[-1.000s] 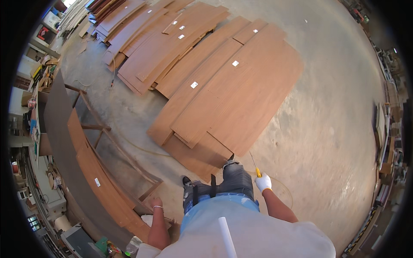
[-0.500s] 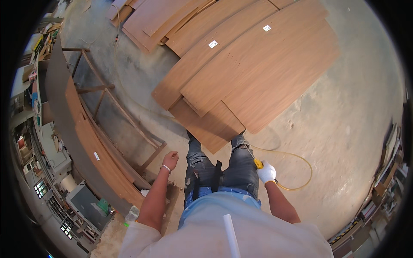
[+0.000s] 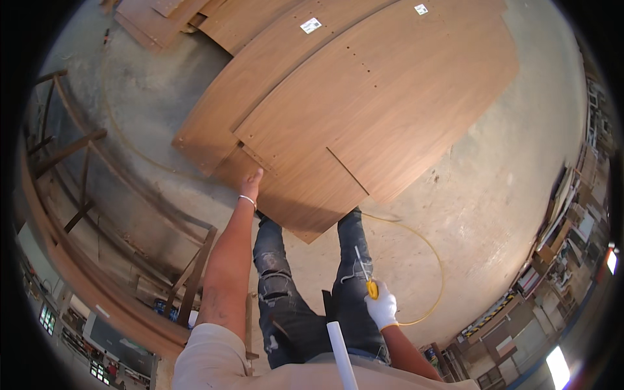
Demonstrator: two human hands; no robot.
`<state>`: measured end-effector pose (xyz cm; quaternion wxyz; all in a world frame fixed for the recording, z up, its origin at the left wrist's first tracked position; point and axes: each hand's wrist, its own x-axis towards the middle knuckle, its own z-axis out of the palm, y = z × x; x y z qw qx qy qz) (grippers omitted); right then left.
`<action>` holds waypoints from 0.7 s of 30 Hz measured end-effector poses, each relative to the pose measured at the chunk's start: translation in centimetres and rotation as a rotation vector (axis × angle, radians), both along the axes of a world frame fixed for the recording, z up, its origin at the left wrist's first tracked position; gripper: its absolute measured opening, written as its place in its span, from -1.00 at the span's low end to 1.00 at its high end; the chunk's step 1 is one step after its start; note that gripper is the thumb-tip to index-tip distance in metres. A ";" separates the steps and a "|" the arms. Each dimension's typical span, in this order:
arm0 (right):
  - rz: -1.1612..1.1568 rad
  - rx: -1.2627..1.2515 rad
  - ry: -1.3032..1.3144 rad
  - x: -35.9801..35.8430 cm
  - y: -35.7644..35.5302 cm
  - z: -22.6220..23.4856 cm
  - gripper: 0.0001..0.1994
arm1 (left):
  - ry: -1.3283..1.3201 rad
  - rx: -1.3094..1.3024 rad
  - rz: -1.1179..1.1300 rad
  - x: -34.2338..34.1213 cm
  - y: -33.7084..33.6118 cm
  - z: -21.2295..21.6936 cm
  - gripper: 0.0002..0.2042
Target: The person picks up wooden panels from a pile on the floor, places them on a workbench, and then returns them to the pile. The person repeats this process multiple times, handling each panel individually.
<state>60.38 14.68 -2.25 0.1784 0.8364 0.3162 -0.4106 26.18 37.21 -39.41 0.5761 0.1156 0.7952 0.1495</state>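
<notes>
Grasping a yellow-handled hand tool with a slim, straight, pale metal nozzle (image 3: 371, 290), with the right hand in a white glove with a yellow cuff edge (image 3: 382, 307) curled snugly about the grip. Held in front of the right leg of torn dark jeans (image 3: 351, 227), nozzle pointing away from the body and leaning slightly left, long axis nearly in line with that leg. Beside the glove, looping out to the right over the grey concrete floor (image 3: 481, 227), a thin yellow hose (image 3: 442, 270). Reaching forward on the other side, a bare left hand with a white wristband (image 3: 252, 185), one digit raised; impossible to tell how far open, or whether touching the wood. Just under it in view, a smaller flat brown wooden panel (image 3: 305, 195), one corner pointing back toward the legs. Overlapping that, a long brown wood-grained panel with small dark holes (image 3: 396, 104), long axis slanting from near left to far right.
</notes>
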 end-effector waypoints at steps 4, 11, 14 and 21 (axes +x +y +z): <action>0.004 -0.177 -0.015 -0.7 -1.0 -1.5 -0.43 | -0.076 -0.005 0.225 4.3 5.8 -3.1 -0.18; -0.077 -0.163 -0.003 1.6 -1.5 -3.4 -0.52 | -0.133 0.338 0.255 5.6 3.3 -3.0 -0.24; -0.072 -0.190 0.007 2.4 0.4 -4.1 -0.55 | -0.043 0.137 0.218 9.8 -2.3 0.1 -0.33; -0.413 0.022 -0.007 6.1 5.3 -7.0 -0.66 | -0.368 0.000 0.429 22.8 -18.3 2.2 -0.41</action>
